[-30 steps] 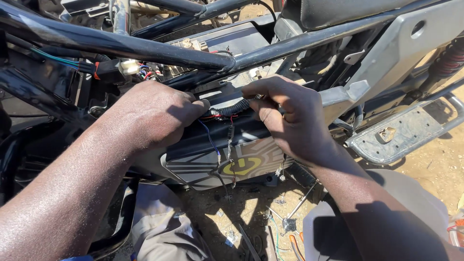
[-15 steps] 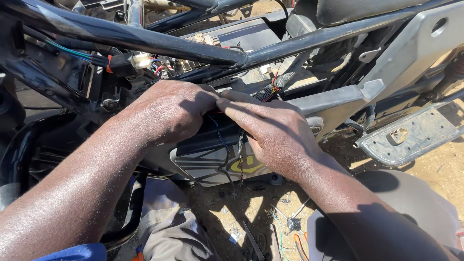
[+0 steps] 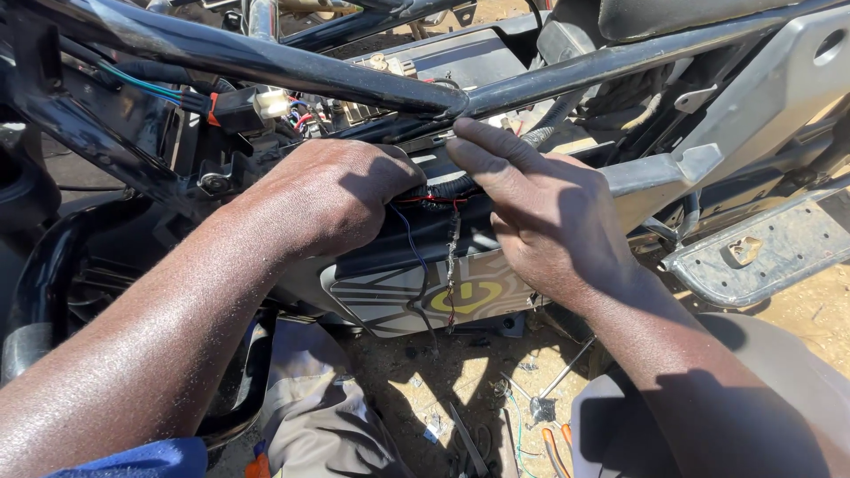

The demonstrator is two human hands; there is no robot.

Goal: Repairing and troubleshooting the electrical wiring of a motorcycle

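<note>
Left edge: black frame tube [image 3: 266,62] runs down-right across the top, with a white plug [image 3: 270,102] on coloured wires hanging just under it.

Left hand [image 3: 323,199] is knuckles-up, fingers curled narrow and tucked under the tube joint, closed around the left end of the wire bundle [image 3: 447,190]. Can't tell exactly how many strands it holds.

The bundle's long axis runs roughly left-right, directly between the two hands. A thin blue wire [image 3: 409,243] and a dark strand hang from it over the grey side panel [image 3: 398,296].

Right hand [image 3: 549,226] has fingers out flat, nearly straight, tips on the bundle's right end under the joint; pressing rather than gripping. Both hands touch it.

Room: tight above, tubes and tray box it in. Open space is below, toward the sandy ground [image 3: 460,372]. Metal footplate [image 3: 766,252] sits well apart, right edge.
</note>
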